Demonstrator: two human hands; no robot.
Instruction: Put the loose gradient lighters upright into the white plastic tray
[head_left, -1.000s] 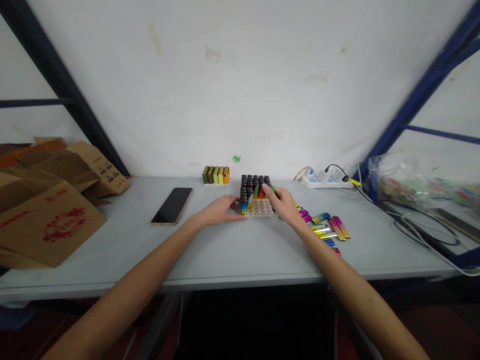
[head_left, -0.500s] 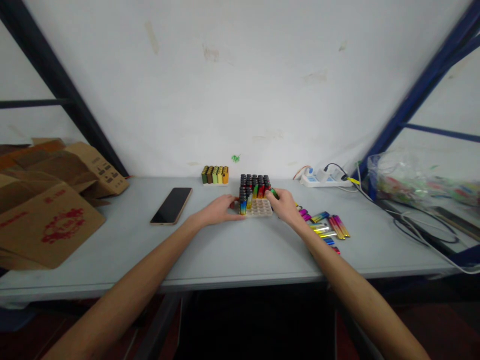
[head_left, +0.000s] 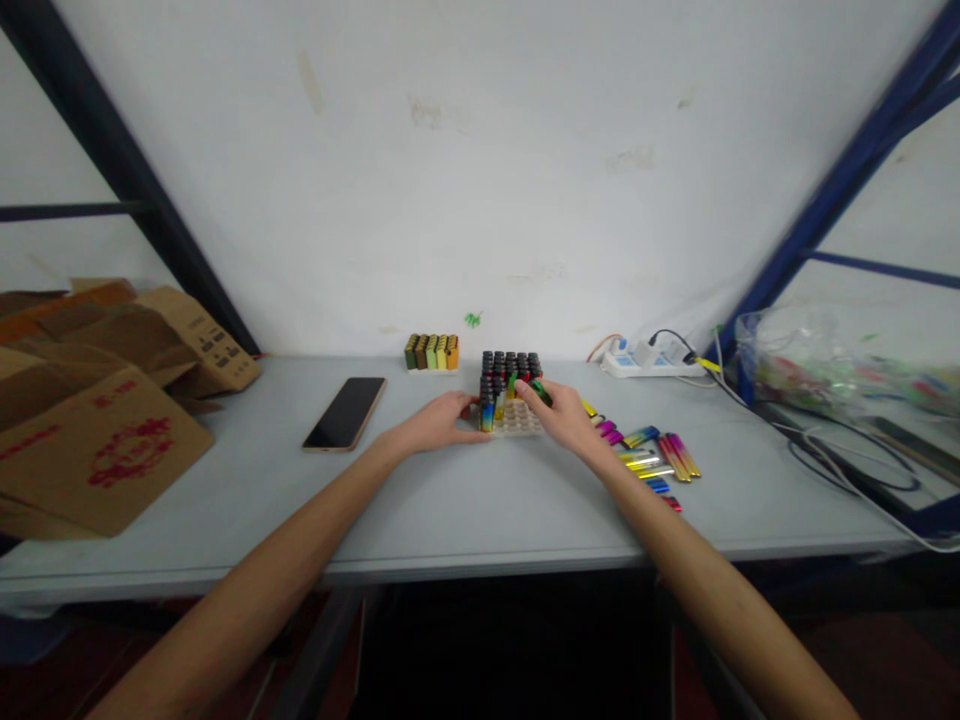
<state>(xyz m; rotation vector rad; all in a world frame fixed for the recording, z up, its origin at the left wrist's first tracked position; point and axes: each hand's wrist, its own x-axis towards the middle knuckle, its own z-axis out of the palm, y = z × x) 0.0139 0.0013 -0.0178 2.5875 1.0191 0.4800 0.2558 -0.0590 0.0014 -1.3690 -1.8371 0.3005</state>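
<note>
A pale tray (head_left: 519, 421) with round slots stands near the middle of the table, its back rows and left side filled with upright black-topped lighters (head_left: 510, 362). My left hand (head_left: 439, 421) holds the tray's left side, thumb and fingers around its corner next to a blue lighter (head_left: 487, 415). Over the tray's right part, my right hand (head_left: 559, 412) is closed on a green lighter (head_left: 541, 392), which is tilted. Right of the tray, several shiny coloured lighters (head_left: 641, 437) lie loose, partly hidden by my right forearm.
A phone (head_left: 345, 413) lies left of my left hand. Behind stands a block of yellow and green lighters (head_left: 432, 352). Cardboard boxes (head_left: 105, 450) fill the left side. At the back right are a power strip (head_left: 637, 367), cables and a plastic bag (head_left: 795, 350).
My right hand has moved left with the green lighter, from the tray's right edge to over its slots. My left hand stays at the tray.
</note>
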